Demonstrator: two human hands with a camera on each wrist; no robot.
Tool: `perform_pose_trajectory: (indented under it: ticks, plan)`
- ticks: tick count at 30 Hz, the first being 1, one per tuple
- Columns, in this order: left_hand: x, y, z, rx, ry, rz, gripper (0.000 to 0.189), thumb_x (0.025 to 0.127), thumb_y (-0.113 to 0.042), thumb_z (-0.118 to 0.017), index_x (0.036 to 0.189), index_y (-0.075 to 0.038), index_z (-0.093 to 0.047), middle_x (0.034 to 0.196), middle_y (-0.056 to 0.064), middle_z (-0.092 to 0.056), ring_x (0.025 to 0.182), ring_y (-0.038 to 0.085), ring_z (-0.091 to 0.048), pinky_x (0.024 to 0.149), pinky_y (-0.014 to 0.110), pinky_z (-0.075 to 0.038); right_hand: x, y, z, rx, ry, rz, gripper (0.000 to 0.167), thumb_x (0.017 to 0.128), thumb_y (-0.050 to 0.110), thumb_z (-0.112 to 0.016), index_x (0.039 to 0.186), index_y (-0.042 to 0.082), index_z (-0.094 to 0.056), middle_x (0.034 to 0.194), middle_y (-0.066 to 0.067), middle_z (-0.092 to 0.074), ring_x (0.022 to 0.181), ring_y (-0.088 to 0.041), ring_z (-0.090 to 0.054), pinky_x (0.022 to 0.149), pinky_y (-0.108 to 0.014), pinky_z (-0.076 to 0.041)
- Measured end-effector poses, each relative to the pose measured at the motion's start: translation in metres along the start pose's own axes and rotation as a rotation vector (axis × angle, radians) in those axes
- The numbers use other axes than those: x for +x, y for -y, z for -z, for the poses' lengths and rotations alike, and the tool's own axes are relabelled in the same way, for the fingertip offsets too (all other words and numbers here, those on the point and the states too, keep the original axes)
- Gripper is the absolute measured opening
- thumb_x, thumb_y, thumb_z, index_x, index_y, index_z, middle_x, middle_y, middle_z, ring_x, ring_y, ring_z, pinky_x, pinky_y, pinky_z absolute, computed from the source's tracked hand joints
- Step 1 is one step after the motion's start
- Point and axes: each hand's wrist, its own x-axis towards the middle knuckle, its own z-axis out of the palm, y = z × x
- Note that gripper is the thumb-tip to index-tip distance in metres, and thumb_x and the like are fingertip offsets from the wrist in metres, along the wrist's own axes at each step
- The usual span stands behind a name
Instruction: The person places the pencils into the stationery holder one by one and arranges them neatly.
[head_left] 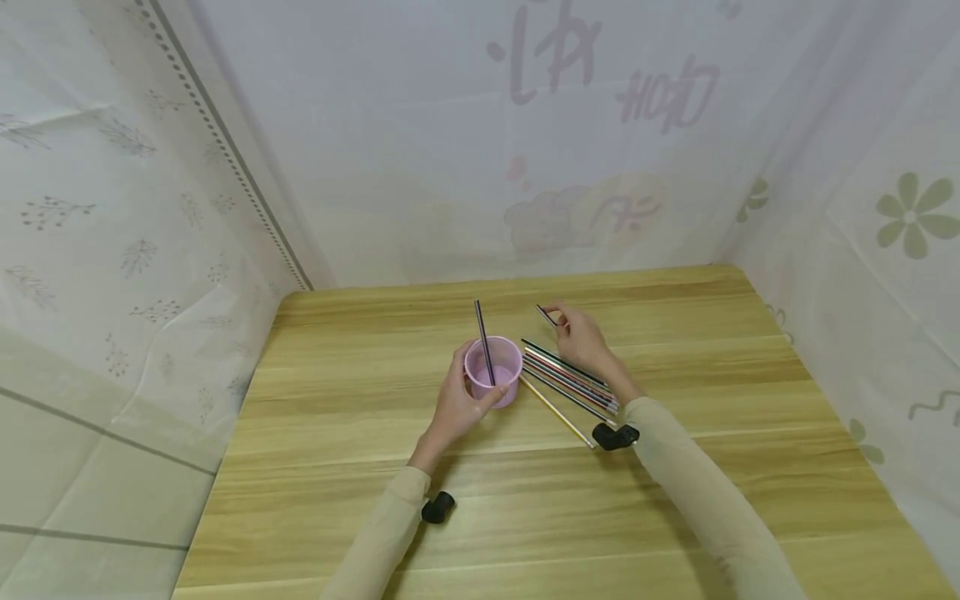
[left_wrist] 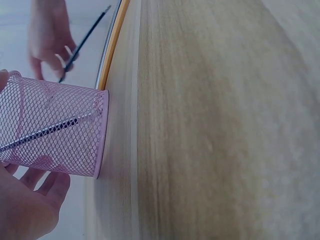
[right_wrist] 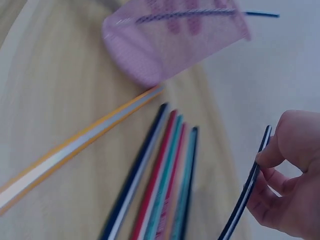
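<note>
1. Well, in the head view the left hand [head_left: 459,400] has its grip curled round a pink mesh cup [head_left: 510,360], about midway between the left and right edges of the table [head_left: 337,417]. One dark striped pencil [head_left: 483,337] leans inside, its top above the rim. The right hand [head_left: 581,336], nearer the far edge, pinches a second striped pencil [head_left: 546,316]. Several loose pencils [head_left: 567,381] lie right of the cup, slanting toward the near right corner; a yellow pencil [head_left: 557,411] lies closest to the near edge.
2. In the left wrist view, the leaning pencil's lower part shows through the mesh. Beyond the cup, the right hand holds its pencil in a narrow grip. The yellow pencil lies just beside the cup's base.
3. In the right wrist view, thumb and fingers pinch the second pencil, well apart from the cup. Dark blue, red and green pencils lie side by side on the table.
</note>
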Motion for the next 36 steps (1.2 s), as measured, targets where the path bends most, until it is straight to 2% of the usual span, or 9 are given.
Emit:
perform_pose_trajectory:
  ticks: [5,9,16,23,29,36]
  plan:
    - [0.001,0.001,-0.001,0.002,-0.001,-0.005,0.09,0.08,-0.019,-0.085,0.154,-0.013,-0.033,0.145,0.015,-0.051,0.128,0.033,-0.057,0.102,0.048,-0.053,-0.001,0.02,0.012,0.147,-0.018,-0.05,0.047,0.1,-0.002,-0.043,0.142,0.014,-0.054,0.108,-0.021,-0.059,0.091,-0.026,-0.057,0.075,-0.032,-0.048]
    - [0.002,0.001,-0.001,-0.008,0.002,0.003,0.09,0.08,-0.02,-0.085,0.154,-0.014,-0.033,0.146,0.012,-0.05,0.129,0.032,-0.056,0.104,0.048,-0.052,-0.001,0.036,0.022,0.218,-0.062,-0.026,0.046,0.1,-0.002,-0.047,0.142,0.016,-0.052,0.11,-0.018,-0.058,0.097,-0.03,-0.058,0.077,-0.036,-0.05]
    - [0.002,0.001,-0.001,-0.004,0.0,0.007,0.09,0.08,-0.021,-0.085,0.154,-0.015,-0.034,0.146,0.011,-0.05,0.129,0.03,-0.056,0.104,0.046,-0.052,-0.003,0.068,0.029,0.296,-0.148,0.074,0.047,0.096,-0.004,-0.056,0.141,0.007,-0.051,0.106,-0.019,-0.059,0.093,-0.03,-0.06,0.07,-0.024,-0.05]
    - [0.003,0.001,-0.001,-0.015,0.003,-0.004,0.09,0.08,-0.02,-0.086,0.154,-0.013,-0.034,0.147,0.012,-0.05,0.13,0.031,-0.055,0.105,0.047,-0.051,-0.004,0.092,0.03,0.394,-0.167,0.131,0.048,0.096,-0.005,-0.057,0.142,0.004,-0.048,0.105,-0.019,-0.057,0.09,-0.027,-0.058,0.063,-0.017,-0.049]
    - [0.003,0.002,-0.001,-0.016,0.002,-0.01,0.091,0.08,-0.02,-0.086,0.154,-0.011,-0.033,0.146,0.014,-0.05,0.13,0.032,-0.055,0.106,0.048,-0.051,0.0,0.113,0.031,0.51,-0.222,0.165,0.05,0.095,-0.007,-0.056,0.144,0.002,-0.046,0.104,-0.017,-0.055,0.089,-0.025,-0.057,0.059,-0.015,-0.048]
    - [0.003,0.001,0.0,-0.018,0.006,-0.014,0.091,0.081,-0.02,-0.085,0.154,-0.011,-0.033,0.147,0.014,-0.05,0.131,0.034,-0.055,0.106,0.05,-0.05,-0.01,0.149,0.031,0.584,-0.278,0.231,0.054,0.092,-0.013,-0.054,0.144,-0.005,-0.042,0.098,-0.019,-0.054,0.084,-0.023,-0.058,0.063,-0.016,-0.054]
